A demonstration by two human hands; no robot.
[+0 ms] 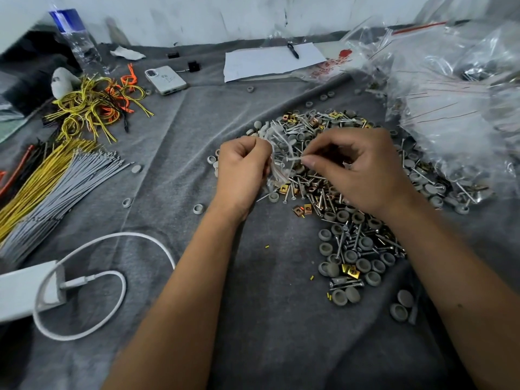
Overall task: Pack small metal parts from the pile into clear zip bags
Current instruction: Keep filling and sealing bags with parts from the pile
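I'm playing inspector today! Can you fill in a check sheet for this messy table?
Surface: grey cloth, wrinkled.
Job's things: pile of screws, grey caps and gold clips; small bag; heap of bags far right.
Clutter: phone, bottle, paper with pen, bundles of ties.
Hands: left hand grips the bag; right hand pinches a screw at its mouth.
Cables: white cable plugged into white box.
Surroundings: white wall behind.

- Screws: shiny bare metal.
- Clips: glossy brass-coloured metal.
- Caps: matt grey plastic.
- Zip bag: clear, crinkled glossy film.
- Table cover: matt grey cloth, creased.
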